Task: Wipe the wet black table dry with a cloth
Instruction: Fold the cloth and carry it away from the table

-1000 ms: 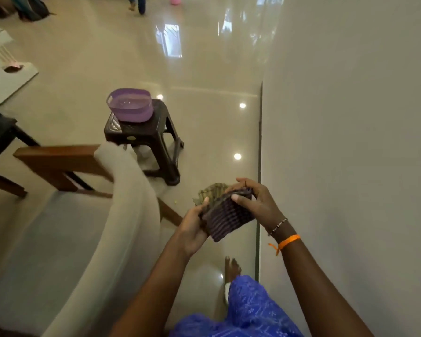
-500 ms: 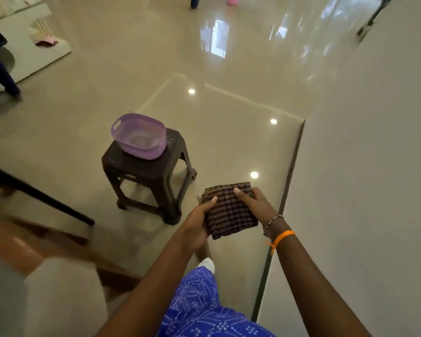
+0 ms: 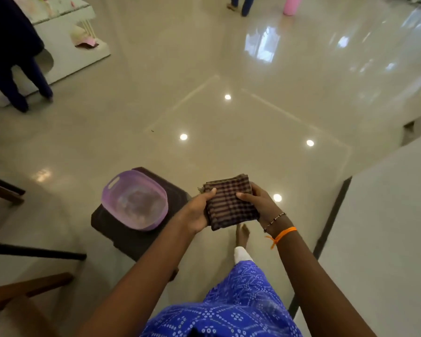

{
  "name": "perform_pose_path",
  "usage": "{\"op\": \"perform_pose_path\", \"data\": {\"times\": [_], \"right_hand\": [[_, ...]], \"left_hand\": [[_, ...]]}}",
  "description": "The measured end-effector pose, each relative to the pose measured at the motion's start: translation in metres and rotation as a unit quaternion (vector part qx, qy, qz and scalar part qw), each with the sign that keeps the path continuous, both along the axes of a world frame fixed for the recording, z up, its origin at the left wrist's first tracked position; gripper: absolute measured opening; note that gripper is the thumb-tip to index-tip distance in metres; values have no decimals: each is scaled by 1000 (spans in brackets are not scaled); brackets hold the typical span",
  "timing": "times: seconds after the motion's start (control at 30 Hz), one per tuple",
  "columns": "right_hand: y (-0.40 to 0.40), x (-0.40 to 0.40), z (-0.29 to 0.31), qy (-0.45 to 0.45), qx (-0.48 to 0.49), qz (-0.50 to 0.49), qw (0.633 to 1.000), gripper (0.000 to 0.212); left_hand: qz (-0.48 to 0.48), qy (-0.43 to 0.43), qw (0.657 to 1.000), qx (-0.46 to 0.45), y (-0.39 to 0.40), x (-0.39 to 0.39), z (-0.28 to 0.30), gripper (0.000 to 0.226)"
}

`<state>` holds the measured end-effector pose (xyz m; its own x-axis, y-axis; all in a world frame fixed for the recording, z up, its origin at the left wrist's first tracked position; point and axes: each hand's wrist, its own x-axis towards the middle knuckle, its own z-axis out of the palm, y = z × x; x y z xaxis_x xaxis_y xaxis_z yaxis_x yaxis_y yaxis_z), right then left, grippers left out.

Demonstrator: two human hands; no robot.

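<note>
A folded dark checked cloth (image 3: 230, 203) is held flat in front of me by both hands. My left hand (image 3: 197, 212) grips its left edge with the thumb on top. Its right edge sits in my right hand (image 3: 259, 205), thumb pressed on the fabric. The small black table (image 3: 122, 237), a low plastic stool, stands on the floor just left of the hands. A purple plastic basin (image 3: 134, 199) covers most of its top, so I cannot tell whether the surface is wet.
A white wall (image 3: 384, 227) runs along the right. Wooden chair parts (image 3: 22, 290) and a dark bar (image 3: 34, 251) sit at the lower left. A person's legs (image 3: 22, 81) stand by a white platform at the far left; glossy floor stretches ahead.
The view has swung right and moved closer to the stool, which now lies near the hands. The cloth, still in both hands, is now held flatter.
</note>
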<state>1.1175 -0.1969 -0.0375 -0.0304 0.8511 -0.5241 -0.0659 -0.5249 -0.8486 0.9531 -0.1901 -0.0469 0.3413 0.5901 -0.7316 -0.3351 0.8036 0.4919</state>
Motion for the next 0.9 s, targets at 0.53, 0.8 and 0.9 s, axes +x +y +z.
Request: {"op": "perform_pose_path", "data": {"times": [0.53, 0.8, 0.9], "right_hand": [[363, -58, -23, -72, -58, 231, 968, 23], [490, -205, -35, -99, -57, 376, 919, 34], [522, -276, -30, -108, -39, 446, 887, 35]], "left_hand": [[272, 61, 960, -37, 276, -21, -17, 33], [433, 55, 899, -38, 368, -133, -34, 42], [493, 62, 867, -43, 389, -185, -27, 38]]}}
